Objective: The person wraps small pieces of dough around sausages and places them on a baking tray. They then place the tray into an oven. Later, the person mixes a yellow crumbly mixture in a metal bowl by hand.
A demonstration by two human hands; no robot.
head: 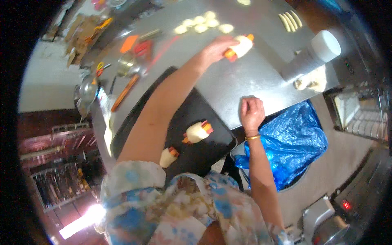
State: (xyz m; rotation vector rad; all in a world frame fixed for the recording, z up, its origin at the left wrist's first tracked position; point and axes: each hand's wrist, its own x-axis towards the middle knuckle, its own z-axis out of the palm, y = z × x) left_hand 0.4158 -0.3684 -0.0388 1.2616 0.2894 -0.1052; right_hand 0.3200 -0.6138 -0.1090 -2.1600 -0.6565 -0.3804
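My left hand (221,49) is stretched over the steel worktable (245,79) and grips a dough roll (243,46) with orange and pink filling showing at both ends. Two similar filled rolls lie on the black baking tray (211,113) under my left arm: one roll (197,133) near the middle, the other roll (168,157) close to my sleeve. My right hand (252,112), with a gold bracelet at the wrist, rests at the table's near edge, fingers curled in with nothing seen in them. Several round dough pieces (200,28) sit beyond my left hand.
Dough strips (290,21) lie at the far right. A white-capped cylinder (306,56) and a pale cloth (312,80) are by the right edge. A bin with a blue plastic bag (294,137) stands below. A wooden stick (125,92), scissors (99,69) and an orange scraper (129,43) lie left.
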